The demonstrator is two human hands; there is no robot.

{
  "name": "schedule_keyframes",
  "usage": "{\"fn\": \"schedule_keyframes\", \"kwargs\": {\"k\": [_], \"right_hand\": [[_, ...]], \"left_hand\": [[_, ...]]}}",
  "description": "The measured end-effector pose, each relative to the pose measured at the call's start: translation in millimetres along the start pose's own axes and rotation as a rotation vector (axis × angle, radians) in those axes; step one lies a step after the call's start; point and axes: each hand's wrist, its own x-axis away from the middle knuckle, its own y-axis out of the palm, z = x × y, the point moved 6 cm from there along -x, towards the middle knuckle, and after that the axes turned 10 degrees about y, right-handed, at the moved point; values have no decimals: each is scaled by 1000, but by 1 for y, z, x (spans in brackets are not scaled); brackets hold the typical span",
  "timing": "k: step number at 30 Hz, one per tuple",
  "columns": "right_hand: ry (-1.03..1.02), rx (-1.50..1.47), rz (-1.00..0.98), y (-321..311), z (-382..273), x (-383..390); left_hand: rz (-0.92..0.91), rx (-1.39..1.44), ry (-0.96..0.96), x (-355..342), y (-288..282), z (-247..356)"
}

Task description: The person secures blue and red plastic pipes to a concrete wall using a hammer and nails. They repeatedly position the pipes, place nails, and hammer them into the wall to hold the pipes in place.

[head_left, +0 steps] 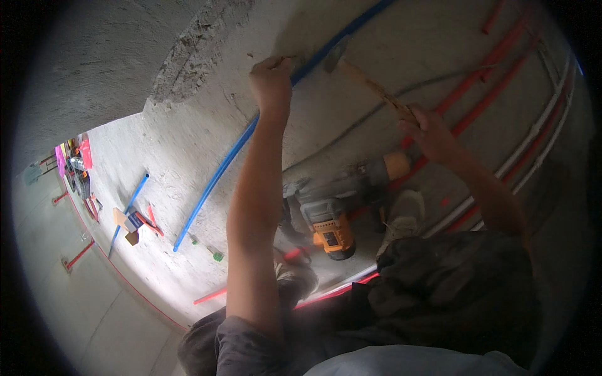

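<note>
Viewing from my remote station, I take in the rough concrete floor [182, 163] first, then the long blue pipe [216, 178] curving across it, passing behind the left forearm and beside both hands. Next in size comes the orange-and-black power tool [333, 232], lying between the shoes (worth leaving out of the swing). Smaller again is the hammer [370, 81]: my right grip [429, 131] is wrapped around its wooden handle, the head hanging just beside the pipe. Smallest is my left grip [273, 84], fingers curled closed near that head; whether they pinch something small, I cannot tell. I judge this to be a steadying-and-tapping step, so I would want short, light blows from the wrist, the face square to its mark, the pipe wall spared, and the left knuckles well out of line.
</note>
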Motion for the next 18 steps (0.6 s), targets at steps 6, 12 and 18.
{"fn": "schedule_keyframes", "kwargs": {"k": [6, 12, 18], "right_hand": [[30, -72, -42, 9, 3, -5], [34, -52, -38, 6, 2, -3], [21, -64, -32, 6, 0, -1]], "left_hand": [[153, -260, 193, 17, 4, -9], [211, -279, 321, 13, 10, -5], [59, -282, 126, 0, 13, -9]]}}
